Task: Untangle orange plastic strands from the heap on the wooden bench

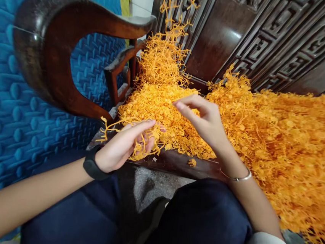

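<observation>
A big heap of orange, thread-like strands [278,141] covers the dark wooden seat in front of me. My left hand [125,145], with a black band on the wrist, holds a small bunch of the orange strands [143,145] at the seat's front edge. My right hand [205,120], with a thin silver bracelet, hovers over the heap with its fingers curved and apart, the fingertips close to the strands. I cannot tell if it pinches any.
A curved dark wooden armrest [54,50] rises at the left. Behind it is a blue padded wall [5,114]. A carved dark wooden panel [274,37] stands at the back. My knees in dark trousers [199,221] are below the seat edge [175,163].
</observation>
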A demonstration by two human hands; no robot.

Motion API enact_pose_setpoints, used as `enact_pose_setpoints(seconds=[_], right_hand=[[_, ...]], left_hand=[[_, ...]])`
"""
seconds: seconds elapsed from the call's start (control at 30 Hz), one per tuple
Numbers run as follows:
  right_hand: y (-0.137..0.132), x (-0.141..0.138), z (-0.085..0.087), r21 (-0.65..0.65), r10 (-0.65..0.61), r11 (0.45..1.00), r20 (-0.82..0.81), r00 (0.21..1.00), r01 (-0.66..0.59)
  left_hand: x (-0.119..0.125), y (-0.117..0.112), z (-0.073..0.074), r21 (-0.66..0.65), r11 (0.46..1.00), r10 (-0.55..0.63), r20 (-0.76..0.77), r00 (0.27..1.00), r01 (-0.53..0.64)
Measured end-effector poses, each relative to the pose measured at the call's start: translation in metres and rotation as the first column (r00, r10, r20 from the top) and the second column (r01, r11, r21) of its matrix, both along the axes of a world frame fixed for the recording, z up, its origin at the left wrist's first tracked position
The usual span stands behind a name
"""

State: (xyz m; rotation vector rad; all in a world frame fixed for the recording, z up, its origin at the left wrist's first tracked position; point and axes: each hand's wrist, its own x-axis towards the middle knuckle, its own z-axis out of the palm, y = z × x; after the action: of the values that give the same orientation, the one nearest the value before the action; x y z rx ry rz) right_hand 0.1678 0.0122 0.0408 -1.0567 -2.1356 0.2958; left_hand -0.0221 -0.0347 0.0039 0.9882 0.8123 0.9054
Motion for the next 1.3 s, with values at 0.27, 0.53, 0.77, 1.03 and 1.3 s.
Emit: enact_pose_setpoints(seconds=[0.27, 0.53, 0.77, 1.03, 1.3], right_hand=[[-0.023, -0.026, 0.001, -0.069, 0.16, 0.986, 0.147, 0.976, -0.151], [-0.019, -0.023, -0.001, -0.223, 0.062, 0.968, -0.243, 0.968, -0.118], [0.01, 0.025, -0.001, -0.047, -0.18, 0.983, -0.452, 0.874, 0.178], [0.059, 0.059, -0.037, -0.052, -0.324, 0.945, -0.282, 0.903, 0.323], [0.009, 0.014, -0.003, -0.163, 0.031, 0.985, -0.115, 0.993, -0.05]], left_hand=[[0.0, 0.0, 0.0, 0.005, 0.999, -0.041, 0.01, 0.999, 0.041], [0.001, -0.002, 0.005, 0.042, 0.999, 0.021, -0.12, 0.993, -0.016], [-0.007, -0.005, 0.001, 0.002, 0.999, 0.052, -0.038, 0.998, -0.052], [-0.005, -0.002, 0.003, 0.0, 1.0, 0.005, -0.029, 1.0, -0.005], [-0.003, 0.0, 0.001, -0.023, 1.0, -0.019, -0.007, 1.0, 0.019]])
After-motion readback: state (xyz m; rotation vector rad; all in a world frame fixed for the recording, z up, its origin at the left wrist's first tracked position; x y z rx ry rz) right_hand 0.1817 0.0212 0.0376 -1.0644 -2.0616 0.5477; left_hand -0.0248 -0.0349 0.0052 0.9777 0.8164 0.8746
